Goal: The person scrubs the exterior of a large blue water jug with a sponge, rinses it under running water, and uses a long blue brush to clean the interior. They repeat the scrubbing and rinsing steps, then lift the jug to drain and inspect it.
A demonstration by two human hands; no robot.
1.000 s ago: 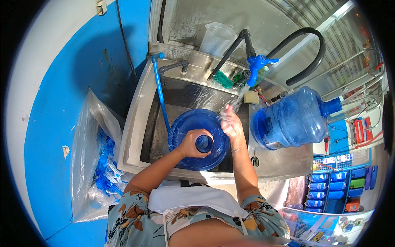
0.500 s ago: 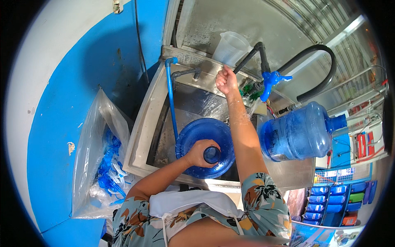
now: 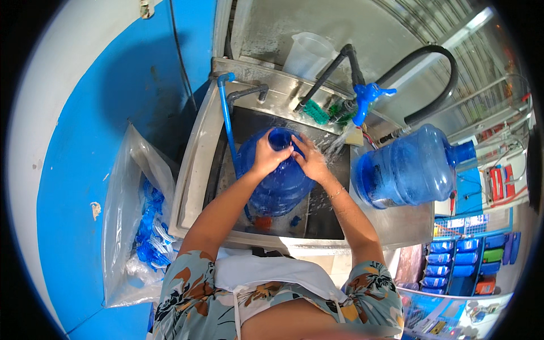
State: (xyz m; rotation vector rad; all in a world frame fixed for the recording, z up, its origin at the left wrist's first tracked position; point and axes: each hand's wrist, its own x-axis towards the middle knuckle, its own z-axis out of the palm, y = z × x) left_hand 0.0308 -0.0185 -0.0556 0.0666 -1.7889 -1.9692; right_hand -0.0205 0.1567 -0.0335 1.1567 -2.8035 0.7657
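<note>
A large blue water jug (image 3: 280, 192) is in the metal sink, its round mouth facing up and tipped toward the back. My left hand (image 3: 271, 154) is closed round the left side of the jug's neck. From the right, my right hand (image 3: 310, 160) grips the same neck, fingers bent over its shoulder. Water streams from a blue-handled tap (image 3: 365, 105) just right of the jug, splashing near my right hand. An orange-red object (image 3: 263, 222) and a small dark blue piece (image 3: 295, 221) lie on the sink bottom near the jug.
Another blue jug (image 3: 405, 169) lies on its side on the metal counter at right. Behind the sink are a clear pitcher (image 3: 309, 55), a green brush (image 3: 315, 112) and a yellowish sponge (image 3: 355, 136). A blue pipe (image 3: 228, 119) rises at left, beside a clear bag (image 3: 122, 226).
My right hand has come down from near the back pipe onto the jug's neck. The jug has tilted and shifted, its mouth now farther back, with my left hand still on it.
</note>
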